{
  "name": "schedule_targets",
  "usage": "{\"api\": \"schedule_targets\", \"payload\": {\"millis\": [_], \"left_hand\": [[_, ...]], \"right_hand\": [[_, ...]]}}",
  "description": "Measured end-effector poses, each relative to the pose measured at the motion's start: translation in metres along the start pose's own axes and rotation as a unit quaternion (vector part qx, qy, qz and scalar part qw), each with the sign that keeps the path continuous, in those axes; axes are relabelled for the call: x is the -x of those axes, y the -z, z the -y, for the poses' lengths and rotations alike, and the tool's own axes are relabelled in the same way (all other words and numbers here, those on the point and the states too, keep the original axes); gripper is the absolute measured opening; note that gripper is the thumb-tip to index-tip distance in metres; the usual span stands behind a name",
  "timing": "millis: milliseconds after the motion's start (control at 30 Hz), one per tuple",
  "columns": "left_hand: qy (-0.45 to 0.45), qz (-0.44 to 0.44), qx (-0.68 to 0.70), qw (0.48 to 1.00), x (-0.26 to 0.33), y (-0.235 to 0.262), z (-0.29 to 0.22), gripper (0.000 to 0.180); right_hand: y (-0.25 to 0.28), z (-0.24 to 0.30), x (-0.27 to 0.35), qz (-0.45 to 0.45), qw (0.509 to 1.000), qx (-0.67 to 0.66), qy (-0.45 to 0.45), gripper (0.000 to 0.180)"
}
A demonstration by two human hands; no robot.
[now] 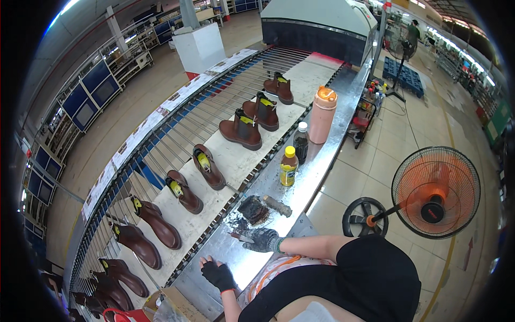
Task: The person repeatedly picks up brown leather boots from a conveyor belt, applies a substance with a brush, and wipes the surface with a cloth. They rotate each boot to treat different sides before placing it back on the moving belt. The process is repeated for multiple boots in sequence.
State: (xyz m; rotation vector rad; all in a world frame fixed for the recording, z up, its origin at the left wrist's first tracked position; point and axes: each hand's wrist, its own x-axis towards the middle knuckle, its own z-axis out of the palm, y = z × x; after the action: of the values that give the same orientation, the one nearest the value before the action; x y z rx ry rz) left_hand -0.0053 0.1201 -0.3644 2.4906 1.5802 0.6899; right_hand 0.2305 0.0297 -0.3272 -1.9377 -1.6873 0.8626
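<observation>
My right hand (262, 240), in a grey knit glove stained dark, is closed on a slim brown stick-like tool (241, 236) above the metal ledge (225, 248); its exact kind is too small to make out. Just beyond that hand lie a blackened, dirty pad (253, 210) and a short rough brown roll (277, 205). My left hand (219, 275) wears a black fingerless glove. Its bare fingertips stretch apart over the ledge beside the conveyor, holding nothing. Nearest to it on the conveyor stands a brown leather boot (137, 246), and another brown boot (157, 221) stands close by.
Several more brown boots line the conveyor belt (236, 172). On the ledge stand a yellow-capped bottle (288, 167), a dark bottle with white cap (301, 144) and a pink flask (323, 115). An orange fan (435, 193) is at right, a cardboard box (179, 305) at lower left.
</observation>
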Motion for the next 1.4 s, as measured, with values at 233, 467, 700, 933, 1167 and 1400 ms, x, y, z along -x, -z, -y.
{"api": "schedule_targets", "payload": {"millis": [233, 467, 700, 933, 1167, 1400], "left_hand": [[-0.001, -0.008, 0.003, 1.0, 0.0, -0.001, -0.002, 0.043], [-0.002, -0.01, 0.021, 1.0, -0.005, -0.003, -0.007, 0.041], [-0.063, -0.057, 0.024, 0.996, -0.001, -0.012, 0.007, 0.043], [-0.01, -0.024, 0.037, 0.999, -0.002, 0.0, -0.001, 0.044], [0.017, -0.007, 0.041, 0.999, -0.001, 0.008, -0.005, 0.043], [0.027, 0.002, 0.056, 0.998, -0.002, 0.007, -0.003, 0.044]], "right_hand": [[-0.015, -0.014, -0.007, 0.014, 1.0, 0.019, -0.012, 0.055], [0.021, 0.01, 0.006, 0.019, 0.999, 0.013, -0.044, 0.057], [-0.018, -0.025, -0.011, -0.09, 0.995, 0.003, 0.053, 0.055], [0.006, 0.014, -0.001, -0.067, 0.998, 0.004, -0.004, 0.038], [0.004, 0.015, -0.001, -0.117, 0.992, 0.044, 0.019, 0.039], [0.001, 0.019, -0.002, -0.106, 0.99, 0.097, 0.006, 0.048]]}}
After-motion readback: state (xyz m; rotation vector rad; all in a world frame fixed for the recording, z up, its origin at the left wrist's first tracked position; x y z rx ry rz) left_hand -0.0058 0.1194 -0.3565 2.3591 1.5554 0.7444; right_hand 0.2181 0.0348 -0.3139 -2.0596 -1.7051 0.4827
